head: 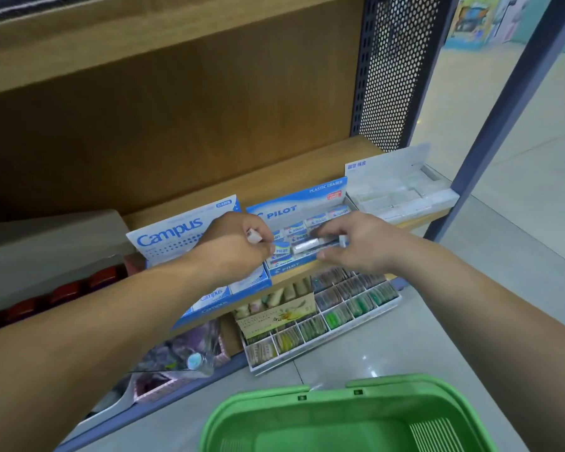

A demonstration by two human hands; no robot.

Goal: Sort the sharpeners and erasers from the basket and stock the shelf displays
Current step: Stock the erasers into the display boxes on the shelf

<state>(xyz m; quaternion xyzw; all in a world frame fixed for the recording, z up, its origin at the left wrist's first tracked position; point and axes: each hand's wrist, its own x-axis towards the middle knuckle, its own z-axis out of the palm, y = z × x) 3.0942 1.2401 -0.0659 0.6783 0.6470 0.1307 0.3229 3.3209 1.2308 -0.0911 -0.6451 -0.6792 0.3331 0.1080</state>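
Both hands meet over the PILOT display box on the wooden shelf. The left hand, at the box's left edge, curls narrowly round a small white piece. The right hand, at its front right corner, pinches a pale wrapped eraser lying across the front rows. A Campus box touches the PILOT box's left side and a white eraser box stands just beside its right. The green basket sits well below it on open floor.
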